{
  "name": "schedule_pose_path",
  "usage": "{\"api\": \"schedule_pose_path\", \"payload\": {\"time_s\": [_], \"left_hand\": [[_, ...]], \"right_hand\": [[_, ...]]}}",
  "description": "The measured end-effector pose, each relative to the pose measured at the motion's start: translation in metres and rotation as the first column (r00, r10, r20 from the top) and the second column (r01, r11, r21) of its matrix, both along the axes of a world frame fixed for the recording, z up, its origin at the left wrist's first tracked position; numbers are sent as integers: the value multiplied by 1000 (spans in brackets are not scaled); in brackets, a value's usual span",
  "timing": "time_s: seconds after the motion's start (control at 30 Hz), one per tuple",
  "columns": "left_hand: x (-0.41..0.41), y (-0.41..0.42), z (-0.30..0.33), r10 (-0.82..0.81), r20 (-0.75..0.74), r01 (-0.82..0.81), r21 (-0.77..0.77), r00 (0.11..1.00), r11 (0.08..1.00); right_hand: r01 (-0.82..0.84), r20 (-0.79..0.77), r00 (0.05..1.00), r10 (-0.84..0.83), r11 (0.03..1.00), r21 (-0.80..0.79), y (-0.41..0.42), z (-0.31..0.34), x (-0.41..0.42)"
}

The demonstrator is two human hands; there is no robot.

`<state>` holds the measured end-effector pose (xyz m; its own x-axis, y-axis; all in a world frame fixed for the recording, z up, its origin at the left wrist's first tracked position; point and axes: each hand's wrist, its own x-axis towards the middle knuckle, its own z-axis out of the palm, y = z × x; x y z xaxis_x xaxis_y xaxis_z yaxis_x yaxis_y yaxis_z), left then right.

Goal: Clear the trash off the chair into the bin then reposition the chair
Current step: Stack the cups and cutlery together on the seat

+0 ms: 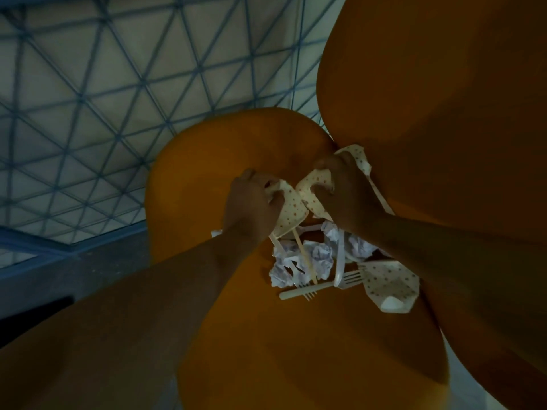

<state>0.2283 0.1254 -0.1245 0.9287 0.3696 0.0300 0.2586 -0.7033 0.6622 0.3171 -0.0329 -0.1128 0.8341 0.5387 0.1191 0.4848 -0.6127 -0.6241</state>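
An orange chair seat (207, 179) fills the middle of the view, its backrest (444, 113) rising at the right. Trash lies on the seat: crumpled white paper (310, 258), white plastic forks (299, 292), a wooden stick (305, 258) and a squashed dotted paper cup (390, 287). My left hand (251, 205) grips a dotted paper cup (291, 214) above the pile. My right hand (343, 190) grips another dotted paper cup (310, 187) next to it. A further piece of dotted paper (359, 156) shows behind my right hand.
A carpet with a blue triangle grid (103, 113) lies beyond the chair at the upper left. Along the left runs a grey floor strip (74, 273). No bin is in view.
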Motion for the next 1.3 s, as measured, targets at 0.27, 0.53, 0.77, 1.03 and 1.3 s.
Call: {"api": "schedule_pose_path", "payload": {"time_s": [0.27, 0.53, 0.77, 1.03, 1.3], "left_hand": [[-51, -42, 47, 93, 180, -91, -21, 979, 996], [-160, -127, 85, 165, 272, -178, 25, 948, 984], [-249, -210, 59, 131, 246, -135, 2, 960, 991], [-337, -278, -6, 114, 202, -115, -9, 973, 993], [-398, -297, -83, 145, 265, -147, -15, 953, 989]], "right_hand": [[-45, 98, 995, 24, 976, 214, -44, 42, -51], [-255, 171, 957, 236, 961, 102, -138, 62, -153], [-302, 85, 951, 297, 951, 64, -212, 24, -256], [-293, -33, 956, 291, 955, -45, -270, -57, -342], [-156, -94, 985, 142, 974, -163, -302, -148, -394]]}}
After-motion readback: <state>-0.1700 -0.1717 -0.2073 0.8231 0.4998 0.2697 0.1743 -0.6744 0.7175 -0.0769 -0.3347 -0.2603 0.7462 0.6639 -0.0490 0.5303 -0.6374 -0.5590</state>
